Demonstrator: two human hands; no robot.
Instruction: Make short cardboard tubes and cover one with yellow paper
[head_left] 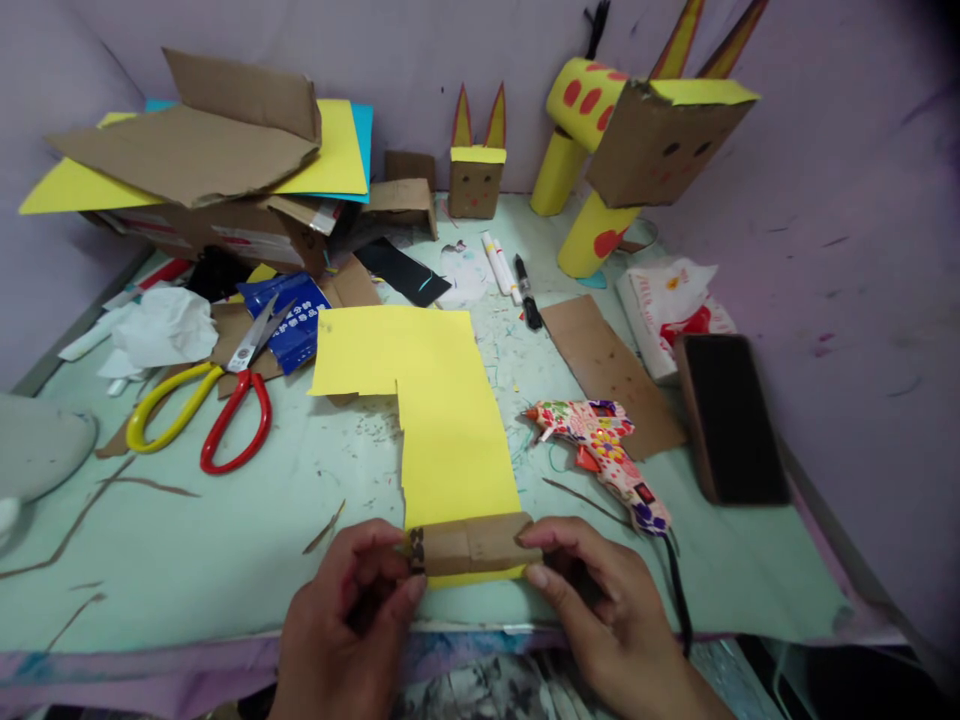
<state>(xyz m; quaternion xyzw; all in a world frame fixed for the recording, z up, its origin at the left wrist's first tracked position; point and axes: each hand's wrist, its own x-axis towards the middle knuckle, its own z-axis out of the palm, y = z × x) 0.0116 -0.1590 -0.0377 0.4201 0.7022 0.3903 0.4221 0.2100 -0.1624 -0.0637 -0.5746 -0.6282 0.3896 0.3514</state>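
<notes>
A brown cardboard strip point(472, 543), bent like a small roll, lies across the near end of a yellow paper sheet point(442, 400). My left hand point(356, 610) pinches its left end, where dark marks show. At the right end, my right hand point(600, 605) grips it between thumb and fingers. A thin yellow edge of the paper shows below the cardboard. The sheet is cut to an L-like shape and stretches away from me. To its right lies a flower-patterned glue gun point(604, 445), its nozzle toward the paper.
Scissors point(244, 370) with yellow and red handles lie left. A phone point(731, 420), tissue pack point(671, 310) and cardboard piece point(611, 375) are right. Behind stand a cardboard animal point(667, 140), a small eared box point(476, 185), markers point(501, 265) and stacked cardboard point(202, 150).
</notes>
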